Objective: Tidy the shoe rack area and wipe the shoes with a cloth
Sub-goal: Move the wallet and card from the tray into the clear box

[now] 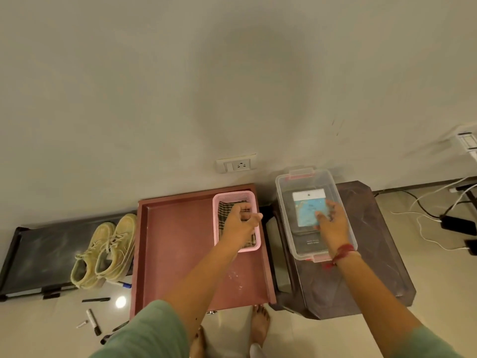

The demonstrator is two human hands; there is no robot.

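my left hand [241,223] hangs over a small pink basket [233,195], a rectangle of thin plastic mesh with rounded corners. inside it lies the cloth [225,211], a soft woven check in brown and cream, folded flat. my fingers are curled just above it, and i cannot tell whether they have any of the weave.

the basket sits in the far right corner of a red-brown tray [175,241], matte and square-edged with a low raised lip. its near part is dusted with pale specks.

my right hand [334,226], a red thread [344,250] at the wrist, reaches into a clear plastic box [281,187] with pink clips. there it pinches a glossy blue and white packet [308,210] between thumb and fingers. the box stands on a dark brown counter [382,241] with cut corners and a streaked sheen.

the shoes [105,251], a pale yellowish lace-up pair with thick soles and grubby uppers, stand side by side. they are at the right end of a low black shoe rack [38,249], just beside the tray's left edge.

markers [93,322] lie scattered on the shiny tiled floor [426,275] near my left, and cables [423,223] trail at the right. there is bare tile around my feet [260,324].
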